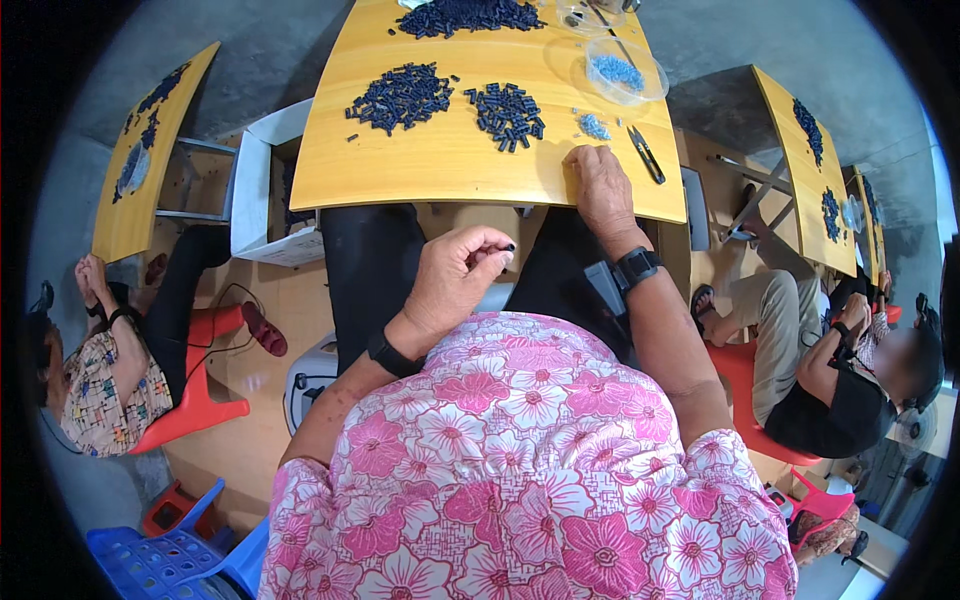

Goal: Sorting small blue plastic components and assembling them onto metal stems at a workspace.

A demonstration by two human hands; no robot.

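Note:
My left hand (458,278) is closed above my lap, pinching a small black tubular piece (509,247) between thumb and fingers. My right hand (600,188) rests at the table's near edge, its fingers curled down and drawn together. Whatever its fingertips hold, if anything, is hidden. Just beyond it lies a little heap of pale blue pieces (594,126). Beside that heap, to the right, are black thread snips (646,154). Two piles of black tubular pieces, a left pile (402,97) and a smaller right pile (507,116), lie farther left on the yellow table (420,175).
A clear round tub (640,92) of blue pieces stands at the far right of the table. Another dark pile (470,16) lies at the far edge. An open white box (268,240) sits left of my legs. People sit at other tables on both sides.

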